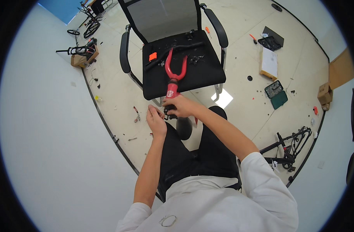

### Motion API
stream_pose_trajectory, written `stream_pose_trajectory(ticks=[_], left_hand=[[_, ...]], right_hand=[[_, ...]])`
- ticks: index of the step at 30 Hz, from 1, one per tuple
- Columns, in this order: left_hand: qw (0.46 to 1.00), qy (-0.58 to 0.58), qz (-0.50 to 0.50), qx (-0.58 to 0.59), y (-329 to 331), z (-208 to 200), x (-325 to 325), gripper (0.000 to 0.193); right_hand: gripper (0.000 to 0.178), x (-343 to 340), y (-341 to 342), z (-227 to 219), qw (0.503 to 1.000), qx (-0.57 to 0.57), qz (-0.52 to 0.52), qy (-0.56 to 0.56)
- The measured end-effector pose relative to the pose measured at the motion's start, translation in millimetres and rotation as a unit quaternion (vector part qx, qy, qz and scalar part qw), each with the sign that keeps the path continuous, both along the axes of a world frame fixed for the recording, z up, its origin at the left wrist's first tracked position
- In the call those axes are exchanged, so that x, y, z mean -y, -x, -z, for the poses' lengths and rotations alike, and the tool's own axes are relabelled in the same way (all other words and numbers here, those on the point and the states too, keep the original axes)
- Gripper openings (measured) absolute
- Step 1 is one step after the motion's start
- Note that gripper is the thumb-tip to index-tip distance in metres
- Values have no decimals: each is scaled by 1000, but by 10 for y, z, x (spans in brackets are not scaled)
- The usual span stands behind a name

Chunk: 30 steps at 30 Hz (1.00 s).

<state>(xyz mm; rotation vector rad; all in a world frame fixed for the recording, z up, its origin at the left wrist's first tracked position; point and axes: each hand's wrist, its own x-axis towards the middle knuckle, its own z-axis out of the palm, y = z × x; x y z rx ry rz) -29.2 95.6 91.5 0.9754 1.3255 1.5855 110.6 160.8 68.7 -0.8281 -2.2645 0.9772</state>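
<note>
A small red bike frame with a red fork (pixel 173 75) points away from me, its fork legs over the black seat of the office chair (pixel 155 87). My right hand (pixel 180 106) is closed round the near end of the red head tube (pixel 172 92), at a black clamp-like part (pixel 169 110). Just left of it, the fingers of my left hand (pixel 156 117) are pinched together; a thin dark piece shows by the fingertips, too small to name. A black saddle (pixel 184 128) sits between my knees. Behind the fork, a black handlebar (pixel 184 46) lies across the seat.
Small black parts and an orange block (pixel 153 57) lie on the chair seat. Around the floor are a green tool case (pixel 278 99), a white-topped box (pixel 268 63), a black bike frame (pixel 287 150), a cardboard box (pixel 324 92) and more bike parts (pixel 84 50) along the left wall.
</note>
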Motion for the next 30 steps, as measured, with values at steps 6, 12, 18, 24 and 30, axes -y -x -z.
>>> stream_pose_trajectory(ticks=[6,12,18,24,30], left_hand=[[999,10,19,44,100,-29,9,41],[967,26,21,253,101,50,129,43],[934,48,2,353,-40,150,138,43],[937,56,0,345,-9,187,129,44],[962,30,3,270,-40,132,68,45]], right_hand=[[42,114,18,27,998,-26,62,6],[50,338,63,216,888,-286,285,221],[59,-253,-15,616,729,-284,468,411],[65,-675,-69,625,808,-219,352,419],[44,-850,173,440,767,-272,309,491]])
